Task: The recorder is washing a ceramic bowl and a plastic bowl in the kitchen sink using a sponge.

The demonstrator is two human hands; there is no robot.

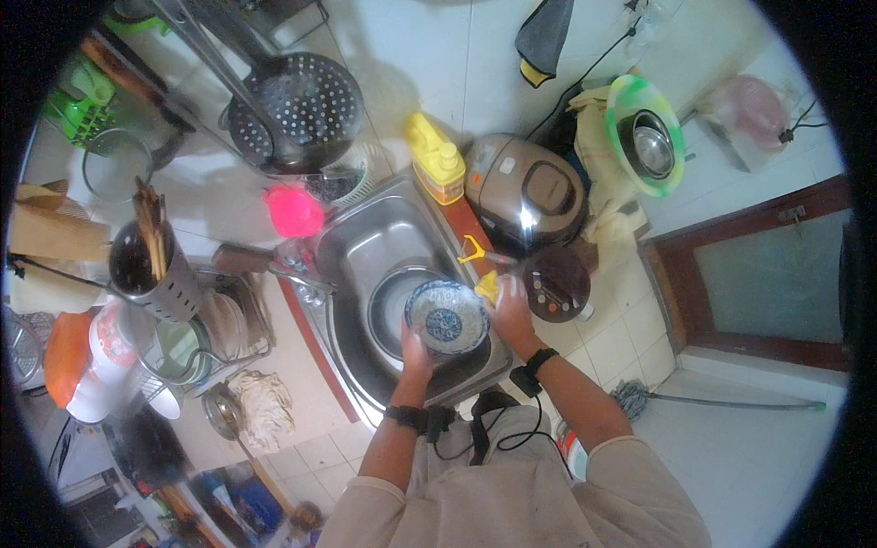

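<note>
A blue-and-white patterned bowl (447, 317) is tilted over the stainless steel sink (356, 250), its inside facing up. My left hand (415, 353) grips the bowl's lower left rim. At the bowl's right side my right hand (510, 308) holds a yellow sponge or cloth (488, 287), partly hidden by the fingers. Below the bowl, a round metal basin (390, 301) stands in the sink, partly covered by the bowl. A yellow-handled peeler (473, 251) lies on the sink's right ledge, just beyond my right hand.
Right of the sink stand a yellow jug (438, 164), a rice cooker (524, 188) and a dark round appliance (556, 283). The faucet (301, 275) reaches in from the left. Farther left are a dish rack (257, 342), a utensil holder (154, 274) and a crumpled cloth (264, 409).
</note>
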